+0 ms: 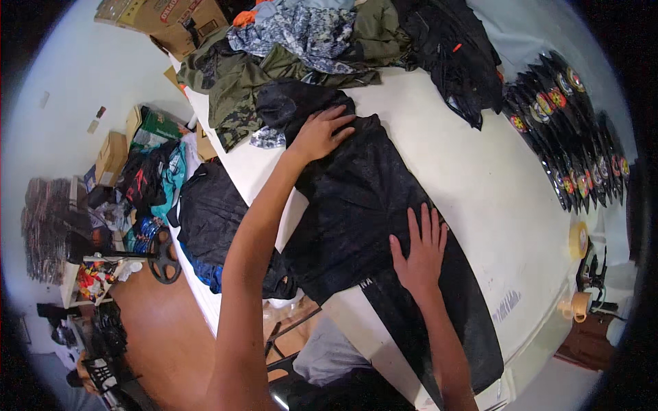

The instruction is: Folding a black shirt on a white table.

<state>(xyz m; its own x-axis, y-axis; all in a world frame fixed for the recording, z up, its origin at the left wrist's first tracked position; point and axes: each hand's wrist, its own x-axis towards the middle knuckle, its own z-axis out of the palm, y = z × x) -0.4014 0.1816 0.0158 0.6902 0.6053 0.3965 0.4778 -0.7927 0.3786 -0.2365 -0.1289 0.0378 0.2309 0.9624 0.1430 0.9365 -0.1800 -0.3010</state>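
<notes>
A black garment (343,205) lies spread over the white table, with a bunched, hood-like part at its far end and a long dark section running toward me at the lower right. My left hand (321,135) rests on its upper part beside the bunched cloth, fingers stretched out. Farther right and nearer to me, my right hand (421,250) lies flat on the cloth with its fingers spread. Neither hand grips anything. A small pale marking shows on the garment's near edge.
Olive, camouflage and grey patterned clothes (295,34) are heaped at the table's far side, with a black garment (445,55) beside them. More dark clothing (212,212) lies left. Several black plastic packets (562,130) and a tape roll (578,240) are at the right. Scissors (164,260) hang at left.
</notes>
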